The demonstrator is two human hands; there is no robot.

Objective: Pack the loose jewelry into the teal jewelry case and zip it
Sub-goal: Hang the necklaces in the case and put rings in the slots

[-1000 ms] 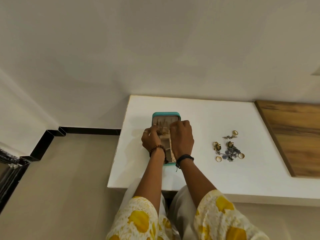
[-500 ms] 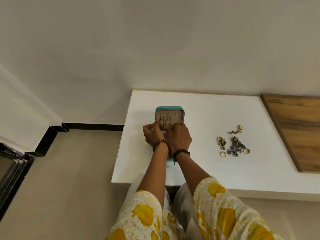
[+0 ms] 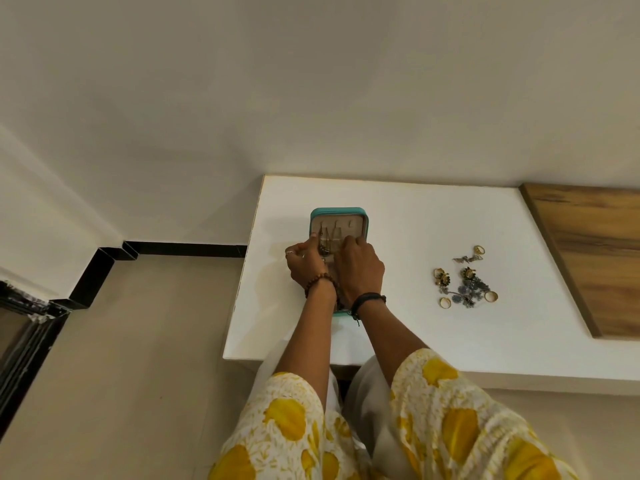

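Note:
The teal jewelry case lies open on the white table, its beige lid panel showing small hooks with thin chains hanging from them. My left hand and my right hand are both over the middle of the case, fingers curled and pinching at the chains where they meet. The lower half of the case is hidden under my hands and wrists. A pile of loose jewelry, with gold rings and dark floral earrings, lies on the table to the right of the case.
A wooden panel covers the table's right side. The table's left edge drops to a tiled floor with a black skirting along the wall. A wall stands right behind the table.
Both hands have shifted up the case toward the lid panel and drawn closer together on the chains. The camera view has also moved slightly.

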